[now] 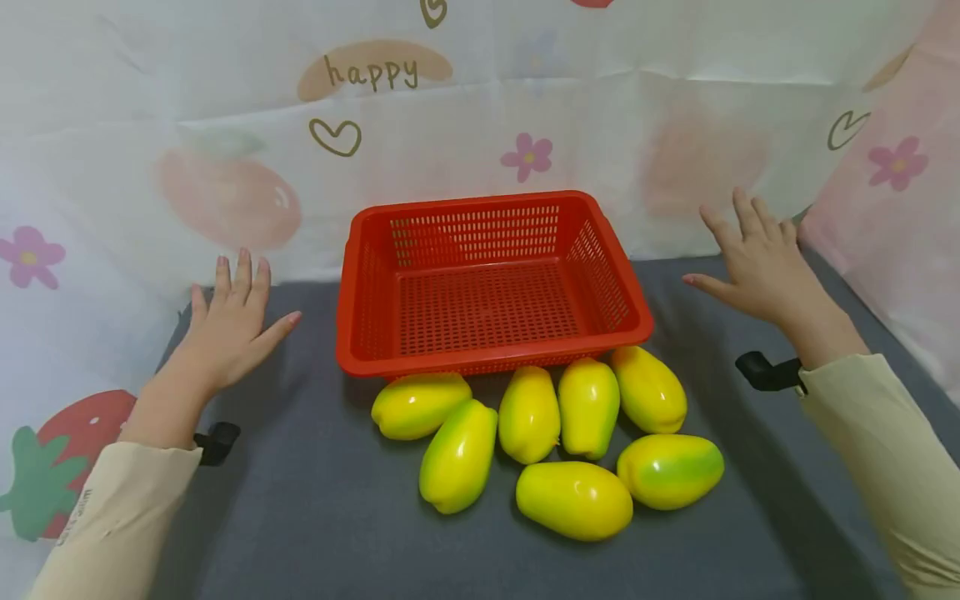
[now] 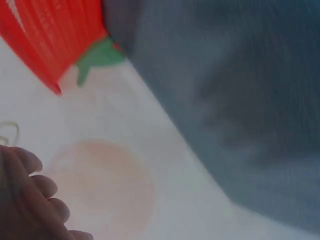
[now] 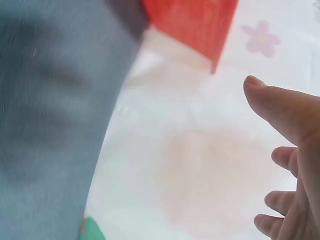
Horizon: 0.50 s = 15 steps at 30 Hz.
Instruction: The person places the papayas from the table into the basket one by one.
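Observation:
A red plastic basket point(image 1: 487, 358) with slotted walls stands at the back middle of the table, nothing inside it. Several yellow-green mangoes or papayas, shiny like plastic, lie in front of it; one point(image 1: 574, 500) is nearest the front and another point(image 1: 648, 389) sits by the basket's right corner. My left hand point(image 1: 228, 333) hovers to the left of the basket, fingers spread and holding nothing. To the right of the basket my right hand point(image 1: 765, 267) is raised, fingers apart, also holding nothing. In the right wrist view the thumb point(image 3: 280, 107) points toward the basket's corner.
Grey cloth point(image 1: 315, 517) covers the table. Behind it hangs a white printed curtain point(image 1: 420, 158) with hearts, flowers and fruit, and a pink-edged sheet point(image 1: 900, 250) closes the right side. Black wrist mounts point(image 1: 217, 443) show at both sleeves.

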{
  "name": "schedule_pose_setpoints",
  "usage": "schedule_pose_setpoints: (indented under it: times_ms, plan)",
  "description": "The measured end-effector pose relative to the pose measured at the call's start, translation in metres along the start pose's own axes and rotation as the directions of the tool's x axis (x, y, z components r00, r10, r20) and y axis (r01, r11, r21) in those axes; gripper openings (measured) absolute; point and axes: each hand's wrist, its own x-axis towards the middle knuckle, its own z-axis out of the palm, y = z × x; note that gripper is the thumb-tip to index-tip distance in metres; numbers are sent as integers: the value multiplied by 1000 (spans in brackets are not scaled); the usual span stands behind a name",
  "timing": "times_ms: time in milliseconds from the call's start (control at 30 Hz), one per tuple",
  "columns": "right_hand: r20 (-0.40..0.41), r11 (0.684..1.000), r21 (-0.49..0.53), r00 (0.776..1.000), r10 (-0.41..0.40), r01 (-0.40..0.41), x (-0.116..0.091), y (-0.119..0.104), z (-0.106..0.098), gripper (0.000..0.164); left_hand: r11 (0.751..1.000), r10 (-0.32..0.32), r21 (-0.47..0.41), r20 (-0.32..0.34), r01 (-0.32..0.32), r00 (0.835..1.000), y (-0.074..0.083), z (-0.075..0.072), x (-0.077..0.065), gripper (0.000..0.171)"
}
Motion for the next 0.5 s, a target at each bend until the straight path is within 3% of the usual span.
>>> schedule_pose_setpoints:
  times_ms: [100,200,333,500]
  plan:
    - [-27,994,111,1000,-6,9,-10,-4,4,86,998,25,-60,-24,-27,999,15,11,0,83]
    - [-26,968,251,1000,-7,14,-24,-10,12,84,994,55,-97,-38,-59,998,30,22,-1,81]
    - [27,908,419,1000,-10,-2,-45,-20,26,81,986,84,-142,-32,-87,996,47,33,-1,77]
    - [89,822,569,993,-81,16,-67,-31,44,70,970,102,-220,-18,-104,995,56,41,0,70]
